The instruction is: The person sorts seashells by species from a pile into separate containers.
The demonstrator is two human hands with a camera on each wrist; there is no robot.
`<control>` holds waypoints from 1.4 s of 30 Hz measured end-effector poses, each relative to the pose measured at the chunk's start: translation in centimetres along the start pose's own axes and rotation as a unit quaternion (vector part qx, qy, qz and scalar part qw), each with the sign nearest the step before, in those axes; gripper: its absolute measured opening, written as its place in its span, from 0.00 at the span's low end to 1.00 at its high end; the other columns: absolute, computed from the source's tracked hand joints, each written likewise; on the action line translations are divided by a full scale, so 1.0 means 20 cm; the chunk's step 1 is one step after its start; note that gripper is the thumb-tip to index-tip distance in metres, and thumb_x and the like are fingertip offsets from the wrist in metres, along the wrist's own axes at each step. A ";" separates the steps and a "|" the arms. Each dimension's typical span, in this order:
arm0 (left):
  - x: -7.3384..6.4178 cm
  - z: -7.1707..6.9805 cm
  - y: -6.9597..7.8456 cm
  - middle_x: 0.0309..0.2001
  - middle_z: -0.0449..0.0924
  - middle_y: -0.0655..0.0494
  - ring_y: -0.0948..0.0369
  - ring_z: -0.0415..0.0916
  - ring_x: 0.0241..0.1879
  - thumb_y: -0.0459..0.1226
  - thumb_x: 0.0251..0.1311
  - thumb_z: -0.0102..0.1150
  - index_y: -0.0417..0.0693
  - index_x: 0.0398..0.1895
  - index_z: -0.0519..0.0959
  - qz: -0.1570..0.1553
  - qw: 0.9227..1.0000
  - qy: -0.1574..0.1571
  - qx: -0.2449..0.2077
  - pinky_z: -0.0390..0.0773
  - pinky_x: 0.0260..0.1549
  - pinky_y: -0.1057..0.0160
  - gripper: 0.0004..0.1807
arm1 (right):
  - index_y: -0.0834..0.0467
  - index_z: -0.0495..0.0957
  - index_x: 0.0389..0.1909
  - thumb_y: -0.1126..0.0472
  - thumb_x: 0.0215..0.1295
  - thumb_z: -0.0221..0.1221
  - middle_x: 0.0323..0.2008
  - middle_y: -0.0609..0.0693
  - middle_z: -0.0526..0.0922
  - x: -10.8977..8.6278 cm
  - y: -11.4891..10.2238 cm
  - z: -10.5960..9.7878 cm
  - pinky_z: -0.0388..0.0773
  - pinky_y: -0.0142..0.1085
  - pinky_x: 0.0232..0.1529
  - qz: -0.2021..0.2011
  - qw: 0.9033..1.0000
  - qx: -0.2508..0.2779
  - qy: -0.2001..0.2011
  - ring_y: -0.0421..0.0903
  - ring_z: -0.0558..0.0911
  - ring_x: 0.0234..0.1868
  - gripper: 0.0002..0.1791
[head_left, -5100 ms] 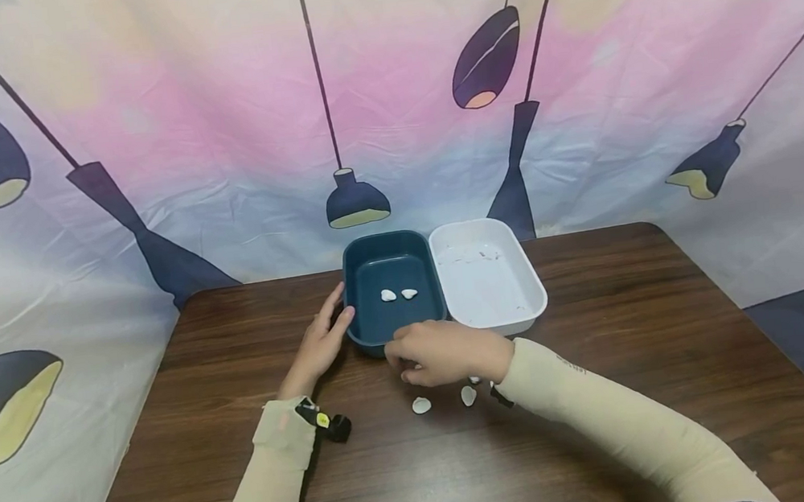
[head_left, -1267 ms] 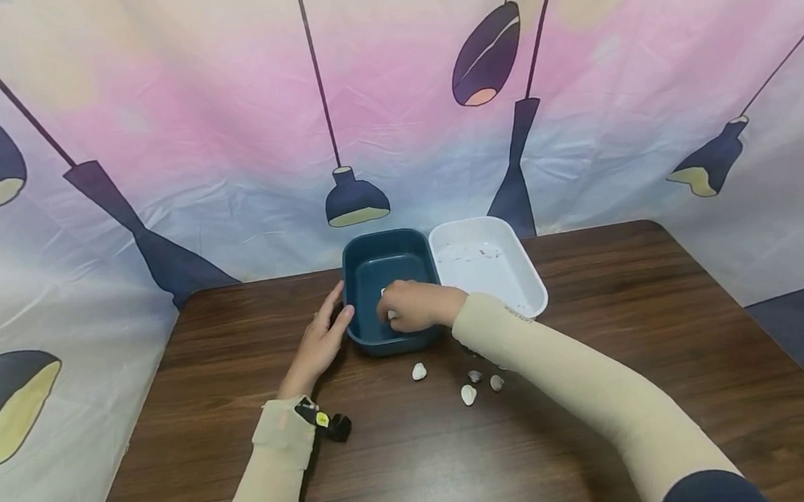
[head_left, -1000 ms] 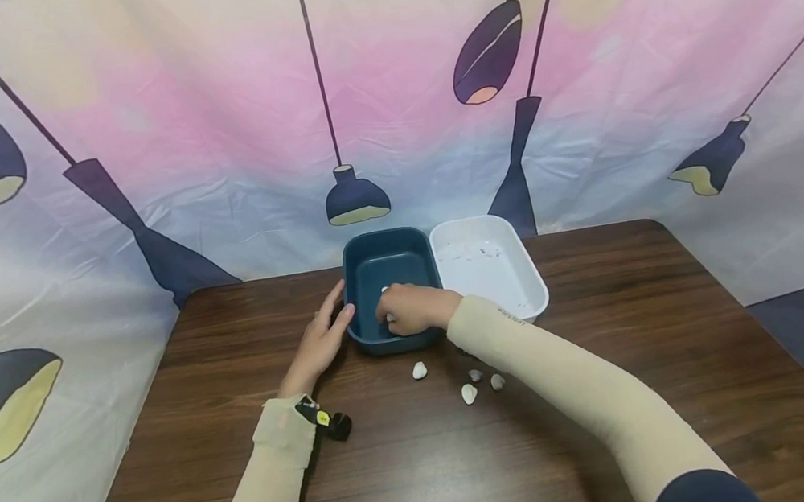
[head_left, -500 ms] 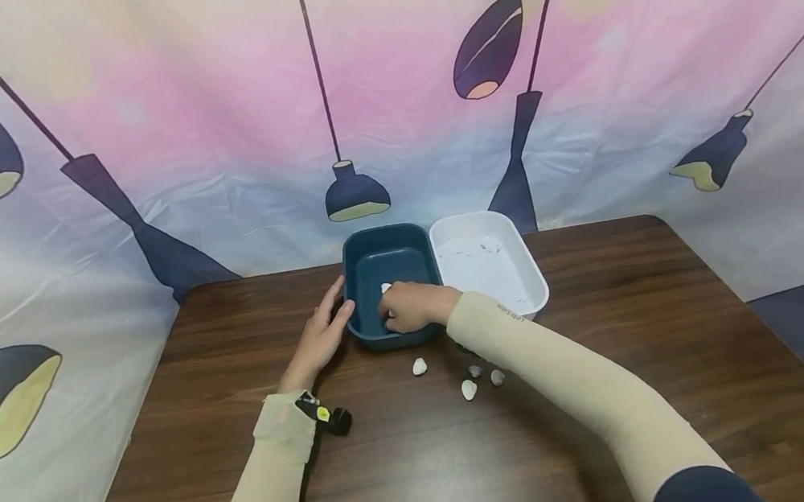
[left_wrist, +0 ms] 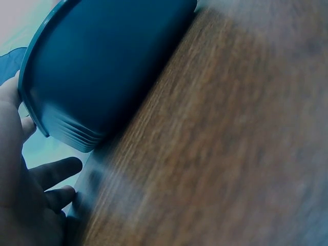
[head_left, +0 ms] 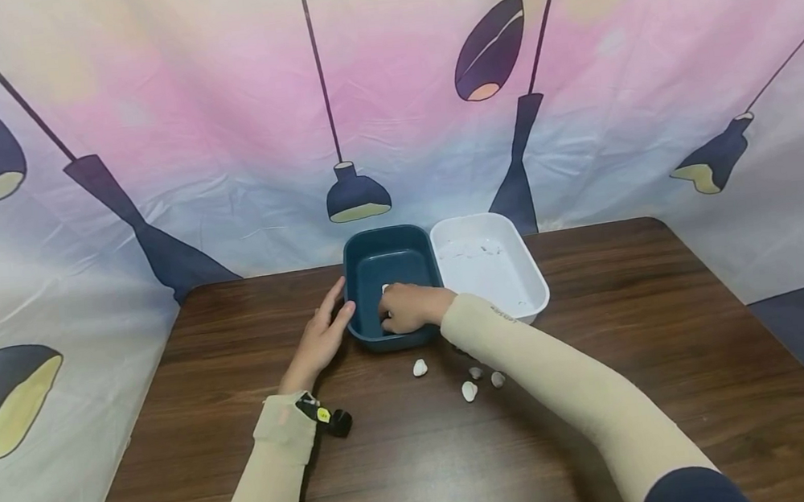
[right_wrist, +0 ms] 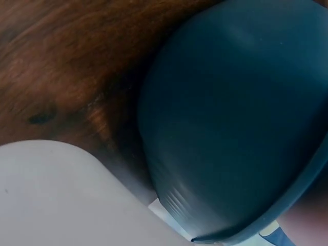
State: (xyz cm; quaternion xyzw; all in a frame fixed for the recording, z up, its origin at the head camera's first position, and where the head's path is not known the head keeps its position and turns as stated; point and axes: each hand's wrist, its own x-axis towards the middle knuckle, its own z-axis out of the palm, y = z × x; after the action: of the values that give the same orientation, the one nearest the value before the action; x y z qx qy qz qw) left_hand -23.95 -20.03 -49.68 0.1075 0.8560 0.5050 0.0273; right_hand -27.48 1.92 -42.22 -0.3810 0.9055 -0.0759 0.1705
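A dark teal rectangular basin [head_left: 390, 264] stands near the table's far edge. My right hand [head_left: 411, 307] reaches down inside it, fingers curled toward the bottom; its fingertips are hidden, so whether they pinch a shell cannot be seen. The edge of a white seashell [head_left: 385, 288] shows just beyond that hand. With fingers extended, my left hand [head_left: 318, 344] rests against the basin's left side; the left wrist view shows the teal wall [left_wrist: 102, 66] beside that hand's spread fingers. Several seashells lie on the table in front, including a white one [head_left: 420, 368] and another white one [head_left: 470, 391].
A white basin [head_left: 494, 270] stands against the teal basin's right side, with small dark specks inside. Two greyish shells [head_left: 498, 380] lie under the right forearm's edge. A printed cloth [head_left: 253, 136] hangs behind the brown wooden table [head_left: 409, 476].
Since about five seconds ago, my right hand has moved from the table before the basin into the teal basin, and has since shifted only slightly. My left hand has stayed at the basin's side.
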 end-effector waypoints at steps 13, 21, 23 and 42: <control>0.00 0.00 -0.01 0.83 0.52 0.40 0.40 0.47 0.82 0.58 0.83 0.40 0.63 0.88 0.47 0.001 1.000 -0.004 -0.001 0.32 0.78 0.34 0.36 | 0.58 0.84 0.64 0.56 0.80 0.57 0.62 0.56 0.82 0.01 -0.01 0.00 0.77 0.44 0.65 0.002 1.000 -0.013 0.002 0.50 0.80 0.62 0.19; 0.00 0.01 0.00 0.83 0.54 0.41 0.41 0.49 0.82 0.60 0.82 0.41 0.64 0.88 0.48 -0.005 1.000 0.001 -0.005 0.34 0.78 0.34 0.38 | 0.58 0.82 0.66 0.59 0.80 0.56 0.63 0.57 0.80 -0.03 0.01 -0.03 0.74 0.45 0.68 -0.017 1.000 0.000 0.017 0.51 0.78 0.65 0.19; 0.00 0.01 0.00 0.83 0.53 0.42 0.40 0.49 0.82 0.60 0.82 0.41 0.65 0.88 0.48 -0.007 1.000 0.001 -0.003 0.34 0.78 0.34 0.37 | 0.59 0.83 0.64 0.61 0.79 0.56 0.60 0.57 0.82 -0.06 0.02 -0.04 0.76 0.45 0.66 -0.031 0.999 0.004 0.036 0.51 0.80 0.62 0.18; 0.00 0.01 0.00 0.83 0.53 0.42 0.40 0.46 0.82 0.59 0.82 0.43 0.65 0.87 0.50 -0.010 1.000 0.011 -0.003 0.33 0.78 0.33 0.37 | 0.58 0.88 0.39 0.65 0.73 0.62 0.31 0.43 0.86 -0.43 -0.07 0.04 0.80 0.31 0.36 -0.126 0.983 0.062 0.117 0.36 0.79 0.29 0.06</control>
State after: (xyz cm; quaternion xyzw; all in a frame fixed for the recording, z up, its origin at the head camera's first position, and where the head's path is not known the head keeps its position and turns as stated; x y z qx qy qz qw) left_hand -23.99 -19.87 -49.83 0.0928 0.8559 0.5083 0.0235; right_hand -20.60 7.13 -40.36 -0.4691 0.8576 -0.1967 0.0760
